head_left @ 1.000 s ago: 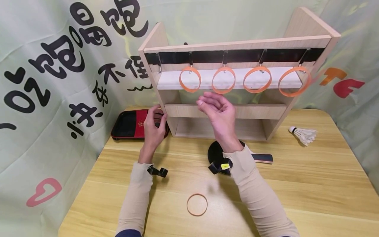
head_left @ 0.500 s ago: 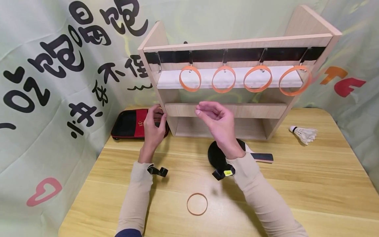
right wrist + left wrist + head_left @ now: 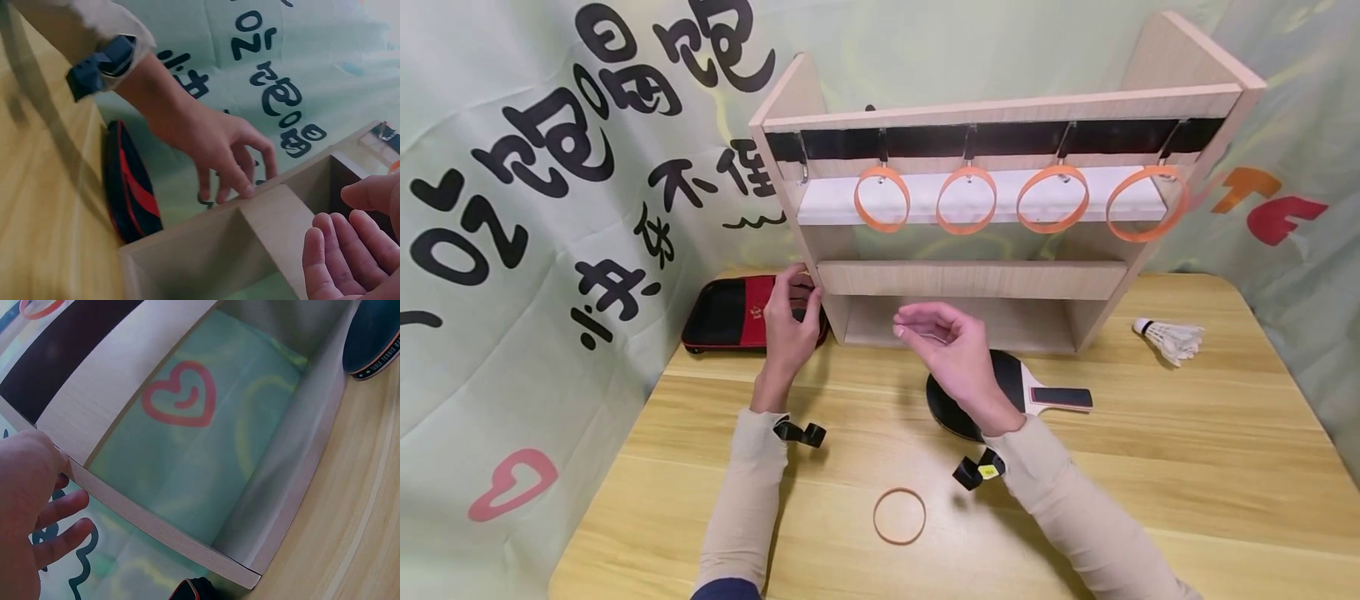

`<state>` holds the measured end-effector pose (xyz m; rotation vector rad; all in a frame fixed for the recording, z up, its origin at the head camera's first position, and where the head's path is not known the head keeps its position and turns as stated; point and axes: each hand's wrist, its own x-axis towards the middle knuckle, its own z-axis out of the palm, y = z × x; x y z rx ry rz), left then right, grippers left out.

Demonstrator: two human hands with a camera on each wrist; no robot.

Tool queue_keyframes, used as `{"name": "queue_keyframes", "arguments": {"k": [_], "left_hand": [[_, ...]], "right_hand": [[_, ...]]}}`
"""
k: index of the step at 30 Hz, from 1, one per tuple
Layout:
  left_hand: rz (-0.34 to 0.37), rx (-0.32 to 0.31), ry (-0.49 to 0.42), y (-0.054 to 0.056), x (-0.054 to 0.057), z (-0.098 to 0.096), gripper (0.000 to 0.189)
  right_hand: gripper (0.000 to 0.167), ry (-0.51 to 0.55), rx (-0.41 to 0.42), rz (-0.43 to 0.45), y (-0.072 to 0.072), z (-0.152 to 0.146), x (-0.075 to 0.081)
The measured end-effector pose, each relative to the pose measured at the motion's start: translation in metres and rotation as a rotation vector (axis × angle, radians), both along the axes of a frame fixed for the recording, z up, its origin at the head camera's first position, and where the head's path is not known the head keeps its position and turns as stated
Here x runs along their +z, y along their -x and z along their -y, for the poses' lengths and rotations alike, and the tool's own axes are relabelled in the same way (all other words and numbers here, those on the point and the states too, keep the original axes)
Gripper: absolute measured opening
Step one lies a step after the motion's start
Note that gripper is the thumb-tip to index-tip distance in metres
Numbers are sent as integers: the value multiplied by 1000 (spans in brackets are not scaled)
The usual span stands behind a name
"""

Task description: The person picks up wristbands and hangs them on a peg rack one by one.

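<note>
My left hand (image 3: 790, 329) holds the left side edge of the wooden shelf rack (image 3: 970, 279), its thumb at the front edge and other fingers along the outer side. Empty and loosely curved, my right hand (image 3: 951, 354) hovers before the rack's lower opening, palm and fingers also visible in the right wrist view. From hooks on the black strip (image 3: 1018, 140) hang several orange rings, among them a left one (image 3: 857, 208) and a larger right one (image 3: 1108, 218). The leftmost hook (image 3: 805, 171) bears no ring. Another thin orange ring (image 3: 875, 521) lies flat on the table.
A black table tennis paddle (image 3: 951, 408) lies below my right hand, partly covered by it. A white shuttlecock (image 3: 1172, 340) is at the right. The black and red case (image 3: 722, 312) sits left of the rack, on the wooden table (image 3: 1187, 483). A printed curtain (image 3: 512, 292) hangs behind.
My right hand has moved down and toward me, away from the hanging rings, uncovering more of the rack and the paddle's handle. The left hand and rings stay in place.
</note>
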<state>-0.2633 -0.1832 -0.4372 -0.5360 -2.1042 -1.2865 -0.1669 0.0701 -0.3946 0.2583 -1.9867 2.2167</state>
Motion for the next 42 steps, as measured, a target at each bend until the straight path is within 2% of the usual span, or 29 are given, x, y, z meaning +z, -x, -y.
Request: {"name": "queue_keyframes", "arguments": {"k": [5,28,42], "left_hand": [[-4,3,13,0,-2,0,38],[-4,6,-9,-1,2,-1,36],[3,9,-2,-2,1,-1,37]], "right_hand": [[24,-47,32,7,-6,2,-10],[20,-231,140,37,-31,4,-46],[13,-484,325,-25,-41,4,-60]]}}
